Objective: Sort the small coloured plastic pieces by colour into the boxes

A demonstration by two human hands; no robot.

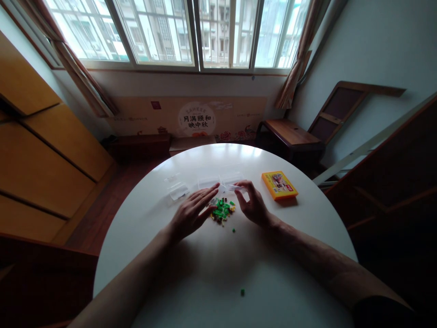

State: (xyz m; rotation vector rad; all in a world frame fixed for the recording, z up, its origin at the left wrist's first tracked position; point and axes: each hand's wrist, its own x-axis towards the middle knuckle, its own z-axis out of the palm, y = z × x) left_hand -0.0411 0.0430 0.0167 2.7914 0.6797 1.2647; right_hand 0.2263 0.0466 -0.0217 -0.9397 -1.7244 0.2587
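Bricks, small and mostly green with some dark and yellowish ones, make up the work here, and they are all loose: nothing among them looks joined yet, so sorting or building seems barely begun.

Nearest the camera, one green brick [242,292] lies alone on the round white table [211,273], well apart from the rest. Further on, another stray brick [233,230] sits just beside the main pile of bricks [222,210], too many and too small to count.

Two hands flank that pile. The left hand [191,213] lies flat with fingers stretched out and close together, tips at the pile's edge. The right hand [251,204] is curled, thumb and forefinger pinching a clear plastic bag [232,187].

Beyond them lie what appear to be two or three clear plastic pieces [178,190], hard to tell apart. One orange box [279,184] rests to the right, near the table's far edge.
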